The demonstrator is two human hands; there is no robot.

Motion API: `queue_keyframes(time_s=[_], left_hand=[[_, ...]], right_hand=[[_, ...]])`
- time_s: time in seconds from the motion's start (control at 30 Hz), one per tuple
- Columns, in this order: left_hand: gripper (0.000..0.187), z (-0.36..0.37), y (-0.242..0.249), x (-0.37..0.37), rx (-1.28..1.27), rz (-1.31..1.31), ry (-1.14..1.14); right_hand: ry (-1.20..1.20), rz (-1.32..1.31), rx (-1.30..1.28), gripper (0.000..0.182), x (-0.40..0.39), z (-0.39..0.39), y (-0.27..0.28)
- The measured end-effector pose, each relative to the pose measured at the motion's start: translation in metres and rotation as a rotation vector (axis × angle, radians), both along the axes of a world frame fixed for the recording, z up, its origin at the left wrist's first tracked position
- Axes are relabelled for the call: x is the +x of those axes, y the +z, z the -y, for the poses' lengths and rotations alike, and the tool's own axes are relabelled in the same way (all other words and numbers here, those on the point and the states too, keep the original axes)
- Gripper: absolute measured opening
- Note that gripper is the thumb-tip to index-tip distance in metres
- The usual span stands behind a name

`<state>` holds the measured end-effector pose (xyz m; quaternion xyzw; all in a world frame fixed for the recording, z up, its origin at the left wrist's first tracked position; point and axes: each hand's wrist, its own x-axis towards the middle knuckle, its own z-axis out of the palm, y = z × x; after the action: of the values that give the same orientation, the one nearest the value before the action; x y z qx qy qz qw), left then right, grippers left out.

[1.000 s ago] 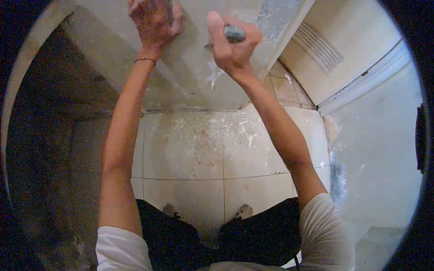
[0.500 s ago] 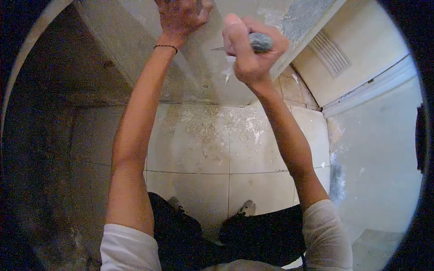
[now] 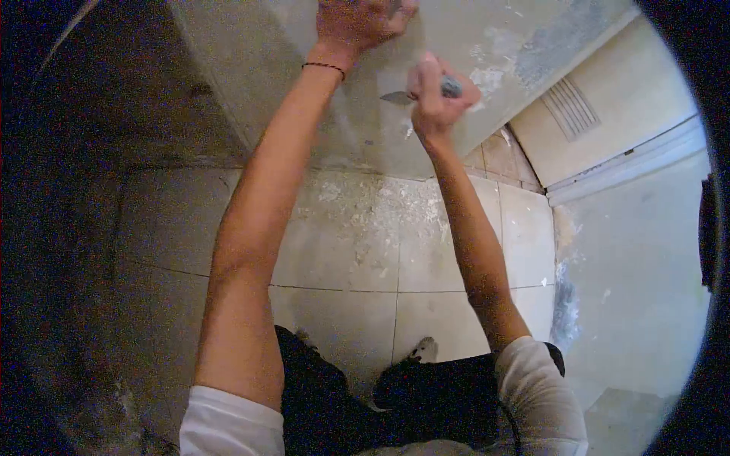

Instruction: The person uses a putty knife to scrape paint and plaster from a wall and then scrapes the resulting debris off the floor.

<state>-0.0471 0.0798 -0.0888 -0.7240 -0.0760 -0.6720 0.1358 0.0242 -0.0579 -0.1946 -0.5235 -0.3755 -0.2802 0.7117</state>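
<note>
Right hand (image 3: 444,99), grip wrapped round a grey-handled tool (image 3: 452,87) with a thin pointed metal blade (image 3: 394,97), at the scuffed pale-grey wall (image 3: 357,140); looks light, stiff, hard-edged; probably best held by the thick handle (image 3: 451,89), clear of the blade. Left hand (image 3: 361,24) at top edge (partly cut off; can't tell its grip).

The scraper (image 3: 452,87) sits in the right hand (image 3: 435,100), its rounded, grey, mottled handle partly hidden by the fingers. Its dull metal blade (image 3: 395,97) points left, close to the wall (image 3: 372,129); whether they touch cannot be told. The wall is pale and stained, with whitish flaked spots and a rough grey patch towards its right edge.
</note>
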Motion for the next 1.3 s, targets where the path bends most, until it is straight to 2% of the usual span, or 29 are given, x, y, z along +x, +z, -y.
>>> queue_keyframes(time_s=[0.03, 0.1, 0.13, 0.23, 0.27, 0.33, 0.37, 0.43, 0.47, 0.53, 0.57, 0.63, 0.67, 0.73, 0.77, 0.83, 0.97, 1.03, 1.07, 1.13, 1.17, 1.23, 1.27, 1.3], left_hand=[[0.079, 0.000, 0.000, -0.001, -0.001, 0.004, -0.017], [0.078, -0.001, 0.001, -0.003, -0.001, -0.004, -0.021], [0.077, -0.001, 0.000, -0.002, -0.009, -0.010, -0.032], [0.076, -0.004, 0.000, 0.003, 0.022, 0.049, -0.047], [0.076, -0.002, -0.002, 0.004, 0.022, 0.049, -0.065], [0.077, -0.003, -0.001, 0.001, 0.012, 0.012, -0.030], [0.077, -0.004, -0.001, 0.001, 0.013, 0.007, -0.029], [0.078, -0.003, 0.000, 0.000, 0.015, 0.034, -0.027], [0.078, 0.000, -0.001, -0.002, 0.007, 0.028, -0.023], [0.080, 0.014, 0.006, -0.010, -0.280, -0.085, -0.271], [0.080, 0.013, 0.004, -0.007, -0.275, -0.089, -0.277], [0.081, 0.001, 0.002, -0.003, 0.019, 0.030, -0.049], [0.081, -0.005, 0.000, 0.000, 0.023, 0.026, -0.039], [0.082, -0.004, -0.003, 0.002, 0.027, 0.049, -0.038], [0.082, -0.003, -0.004, 0.002, 0.020, 0.044, -0.042], [0.083, -0.003, -0.002, 0.002, 0.022, 0.034, -0.009], [0.084, 0.005, 0.002, -0.004, 0.013, 0.009, 0.030], [0.083, 0.018, 0.010, -0.019, -0.290, -0.219, -0.087], [0.083, 0.019, 0.007, -0.019, -0.298, -0.227, -0.084], [0.083, 0.018, 0.009, -0.015, -0.271, -0.159, -0.134], [0.083, 0.012, 0.006, -0.009, -0.269, -0.160, -0.133], [0.083, -0.001, 0.002, -0.003, 0.056, 0.048, -0.017], [0.083, -0.002, 0.002, -0.005, 0.056, 0.042, -0.008], [0.083, 0.012, 0.009, -0.016, -0.111, -0.096, -0.026]], right_hand=[[0.005, -0.002, 0.007, 0.028, -0.012, 0.007, 0.009], [0.478, -0.105, 0.136, 0.030, -0.050, 0.033, 0.037], [0.476, -0.114, 0.136, 0.030, -0.051, 0.031, 0.038], [-0.055, 0.235, -0.110, 0.033, -0.036, 0.021, 0.031], [-0.073, 0.234, -0.112, 0.033, -0.029, 0.020, 0.027], [0.248, 0.067, -0.166, 0.034, -0.027, 0.015, 0.034], [0.249, 0.062, -0.164, 0.034, -0.031, 0.021, 0.034], [0.419, -0.022, 0.047, 0.033, -0.057, 0.037, 0.050], [0.423, -0.030, 0.039, 0.033, -0.053, 0.031, 0.043], [-0.055, 0.381, -0.068, 0.030, -0.038, 0.017, 0.023], [-0.062, 0.378, -0.064, 0.030, -0.035, 0.019, 0.011], [0.033, 0.272, -0.110, 0.027, -0.036, 0.015, 0.001], [0.042, 0.269, -0.105, 0.027, -0.034, 0.019, -0.003], [0.438, -0.009, 0.029, 0.026, -0.050, 0.041, 0.012], [0.434, -0.015, 0.023, 0.026, -0.048, 0.038, 0.010], [-0.109, 0.235, -0.064, 0.030, -0.033, 0.021, 0.011], [0.006, 0.219, -0.101, 0.028, -0.023, 0.026, 0.018], [0.471, 0.016, 0.064, 0.032, -0.045, 0.051, 0.047], [0.473, 0.006, 0.058, 0.032, -0.041, 0.045, 0.039], [0.146, -0.028, -0.018, 0.029, -0.016, 0.021, 0.010], [0.094, 0.013, -0.143, 0.027, -0.003, 0.017, -0.006], [0.124, 0.064, -0.039, 0.029, -0.024, 0.026, 0.005], [0.151, 0.114, 0.052, 0.031, -0.035, 0.029, 0.012], [0.158, 0.103, 0.043, 0.031, -0.041, 0.033, 0.018]])
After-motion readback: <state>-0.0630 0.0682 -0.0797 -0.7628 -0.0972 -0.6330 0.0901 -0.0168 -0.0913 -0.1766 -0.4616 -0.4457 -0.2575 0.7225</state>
